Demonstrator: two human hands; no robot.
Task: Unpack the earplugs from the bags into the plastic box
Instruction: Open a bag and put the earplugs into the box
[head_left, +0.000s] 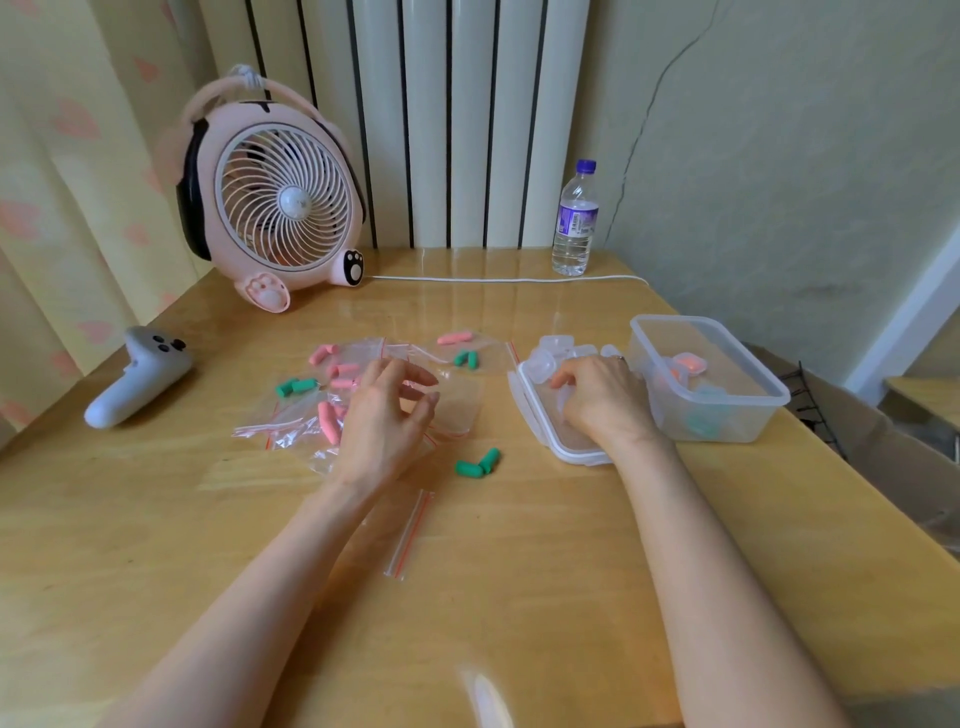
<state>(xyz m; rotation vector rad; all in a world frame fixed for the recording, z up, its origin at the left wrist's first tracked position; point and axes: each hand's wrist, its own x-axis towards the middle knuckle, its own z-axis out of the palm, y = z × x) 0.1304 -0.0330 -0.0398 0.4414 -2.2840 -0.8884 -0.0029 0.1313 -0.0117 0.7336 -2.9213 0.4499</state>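
Note:
Several small clear zip bags (457, 402) lie in a heap at the table's middle, with pink earplugs (328, 421) and green earplugs (296, 387) in and around them. A loose green pair (478, 462) lies nearer me. My left hand (387, 415) hovers over the heap with fingers loosely spread and nothing in them. My right hand (602, 400) rests on the white-rimmed lid (566, 452), fingers curled down over a small clear case (563, 405). More small clear cases (556, 348) are piled at the lid's far end. The plastic box (727, 405) to the right holds cases with orange and teal contents.
An empty zip bag (410, 535) lies near me. A grey game controller (137, 382) sits at the left, a pink desk fan (280, 202) at the back left with its white cable (509, 280), and a water bottle (574, 221) at the back. The table's right edge runs just past the box.

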